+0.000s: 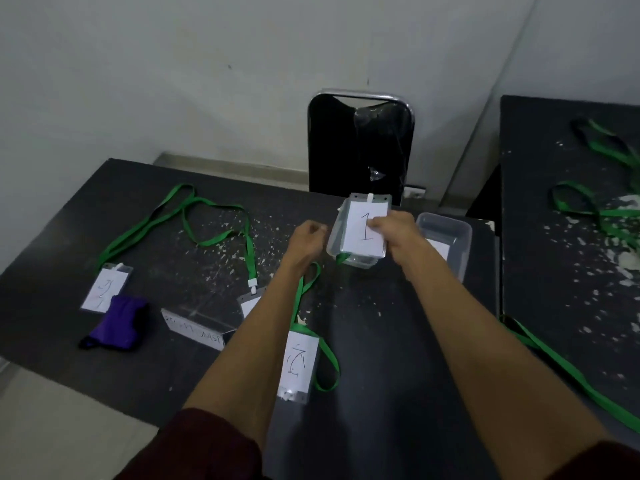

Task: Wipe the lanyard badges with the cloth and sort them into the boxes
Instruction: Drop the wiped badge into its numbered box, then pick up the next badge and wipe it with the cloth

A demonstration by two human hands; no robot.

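Maroon sleeves (pixel 207 445) fill the bottom edge, and both forearms reach toward 12 o'clock over a dark table (pixel 381 341). Between them lies a near badge (pixel 299 363) with a green strap. Right hand (pixel 391 233) pinches badge 1 (pixel 363 237) by its right edge, tilted over a clear box (pixel 333 242). A second box (pixel 450 223) sits just beside it at 3 o'clock. Left hand (pixel 306 237), at the box's 9 o'clock, is curled; whether it holds anything cannot be told. Purple cloth (pixel 117 322) lies far out at 9 o'clock, just beside badge 2 (pixel 105 289).
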